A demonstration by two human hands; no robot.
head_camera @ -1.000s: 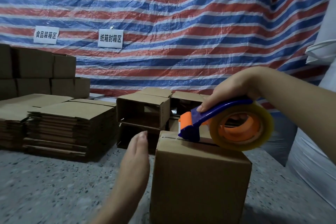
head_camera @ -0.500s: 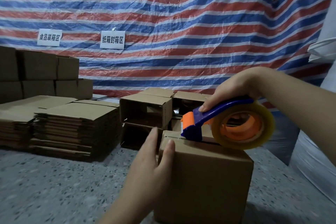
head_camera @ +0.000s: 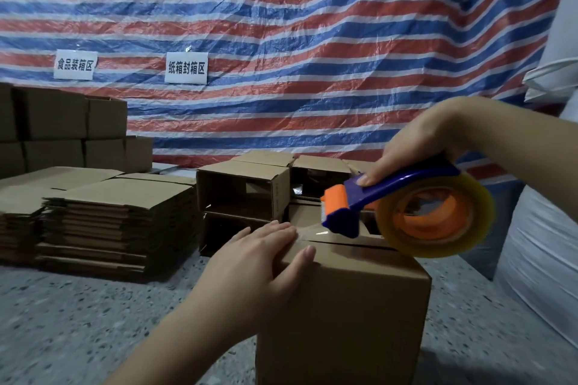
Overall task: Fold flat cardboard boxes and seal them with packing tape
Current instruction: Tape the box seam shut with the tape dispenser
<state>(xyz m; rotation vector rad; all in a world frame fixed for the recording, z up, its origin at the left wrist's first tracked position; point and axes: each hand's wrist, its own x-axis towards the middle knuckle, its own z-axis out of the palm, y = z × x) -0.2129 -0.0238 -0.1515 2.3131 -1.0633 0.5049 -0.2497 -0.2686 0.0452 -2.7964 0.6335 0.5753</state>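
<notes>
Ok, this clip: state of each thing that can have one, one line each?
Box: upright, top flaps closed, seam not yet taped across.
Tape gun: over the seam, tape run to the box's left edge.
Left hand: on the box's top-left edge.
Right hand: grips the tape gun.
Flat boxes: stacked, unfolded.
Far boxes: folded, open-ended.

hands — left [head_camera: 262, 255] flat, fingers straight | right [head_camera: 416, 147] curled, gripping
</notes>
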